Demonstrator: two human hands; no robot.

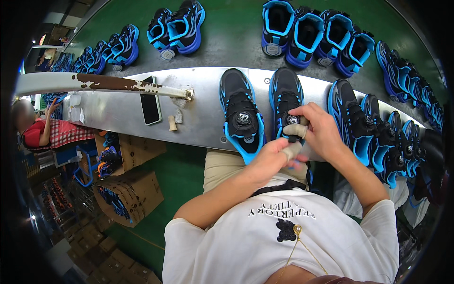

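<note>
Black-and-blue shoe (285,94) lies on the steel worktop (123,109), both hands closed on its heel end. Right hand (321,130) pinches at 3 o'clock, left hand (272,158) grips at 6.

The tongue and heel end of the black-and-blue shoe (286,102) are covered by the right hand (321,135) and the left hand (272,158), so the grip on it cannot be made out. Two fingertips (295,131) are wrapped in tape, and what lies beneath them is concealed. The row of shoes at the right (397,142) is bent and darkened toward the rim, where single pairs cannot be separated. The far shoes at the upper left (71,61) are too small to be told apart. The seated person (45,132) is cut off and blurred, and the carton's contents (113,201) are half hidden
</note>
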